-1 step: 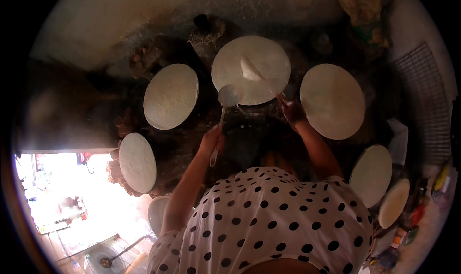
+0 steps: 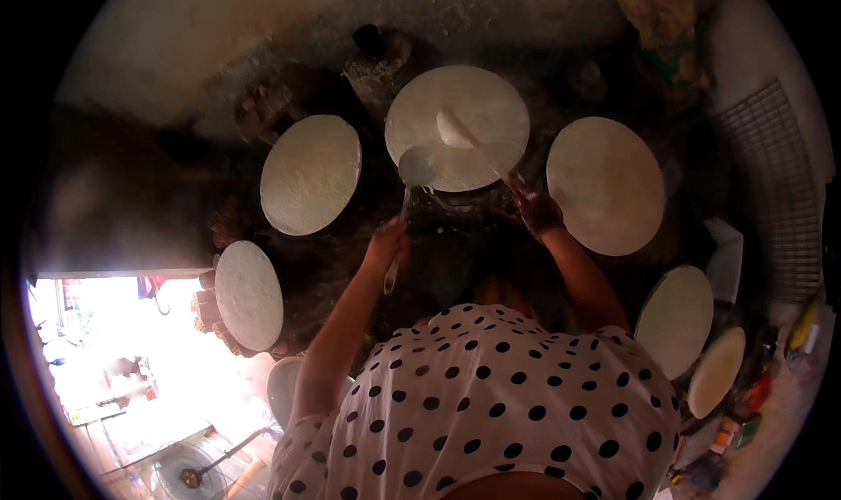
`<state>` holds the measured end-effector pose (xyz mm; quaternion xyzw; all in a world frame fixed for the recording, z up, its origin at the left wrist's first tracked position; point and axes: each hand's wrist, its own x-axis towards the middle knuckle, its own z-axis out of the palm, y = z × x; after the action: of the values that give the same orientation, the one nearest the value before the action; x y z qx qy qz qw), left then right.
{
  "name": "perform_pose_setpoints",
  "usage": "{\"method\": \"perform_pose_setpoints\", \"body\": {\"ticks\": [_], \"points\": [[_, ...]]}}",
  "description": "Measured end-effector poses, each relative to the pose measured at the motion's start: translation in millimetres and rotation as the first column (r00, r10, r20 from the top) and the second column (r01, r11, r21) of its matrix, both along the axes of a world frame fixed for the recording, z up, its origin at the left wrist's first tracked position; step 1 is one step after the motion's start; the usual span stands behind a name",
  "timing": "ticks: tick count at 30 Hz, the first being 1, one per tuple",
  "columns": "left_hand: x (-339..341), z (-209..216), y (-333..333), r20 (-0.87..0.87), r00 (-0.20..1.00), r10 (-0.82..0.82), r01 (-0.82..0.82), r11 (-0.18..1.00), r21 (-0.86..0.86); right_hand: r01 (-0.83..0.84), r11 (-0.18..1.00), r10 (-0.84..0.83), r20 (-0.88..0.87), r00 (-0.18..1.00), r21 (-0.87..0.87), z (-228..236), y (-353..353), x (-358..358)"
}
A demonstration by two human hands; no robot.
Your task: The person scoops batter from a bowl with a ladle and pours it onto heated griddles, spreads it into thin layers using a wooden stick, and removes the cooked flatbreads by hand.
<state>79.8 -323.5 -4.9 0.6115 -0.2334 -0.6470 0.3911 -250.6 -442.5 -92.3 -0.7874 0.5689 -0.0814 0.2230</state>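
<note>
My left hand (image 2: 385, 242) is closed round the handle of a metal ladle (image 2: 416, 165). Its round bowl overlaps the near left rim of a large, round, pale cooking surface (image 2: 491, 93) in the middle. A whitish drip hangs beside the bowl. Closed on a long handle, my right hand (image 2: 538, 213) is just off that surface's near right edge. The handle leads to a second ladle with a pale, rounded head (image 2: 454, 130), which lies over the middle of the surface. Whether that head touches it, I cannot tell.
More round pale discs flank me: far left (image 2: 311, 176), near left (image 2: 250, 296), far right (image 2: 605, 186) and two at near right (image 2: 674, 322) (image 2: 717, 372). A sooty wall stands behind. A wire rack (image 2: 775, 193) leans at right; a fan (image 2: 190, 477) stands lower left.
My left hand and its ladle have shifted slightly away from me. The right-hand ladle's head, blurred before, shows more sharply and sits almost in the same spot.
</note>
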Motion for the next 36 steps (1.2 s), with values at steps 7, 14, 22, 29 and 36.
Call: {"method": "perform_pose_setpoints", "body": {"ticks": [7, 14, 22, 29, 36], "points": [[-27, -20, -73, 0.142, 0.989, 0.044, -0.025, 0.991, -0.131, 0.393, 0.913, -0.406, 0.150, 0.901, 0.114, -13, 65, 12], [-45, -6, -90, -0.395, 0.864, 0.312, -0.304, 0.949, 0.084, 0.125, 0.806, -0.474, 0.502, 0.724, 0.579, -28, 34, 87], [-8, 70, -13, -0.526, 0.835, 0.160, -0.262, 0.957, -0.124, 0.169, 0.985, -0.134, 0.459, 0.878, -0.038, -57, -1, 68], [27, 55, 77, -0.393, 0.873, 0.288, -0.294, 0.955, 0.046, 0.482, 0.873, -0.419, 0.623, 0.661, 0.076, -84, 54, 30], [54, 17, 186, -0.582, 0.670, 0.461, -0.329, 0.887, 0.323, 0.537, 0.842, -0.537, -0.016, 0.844, 0.054, -54, 97, 54]]}}
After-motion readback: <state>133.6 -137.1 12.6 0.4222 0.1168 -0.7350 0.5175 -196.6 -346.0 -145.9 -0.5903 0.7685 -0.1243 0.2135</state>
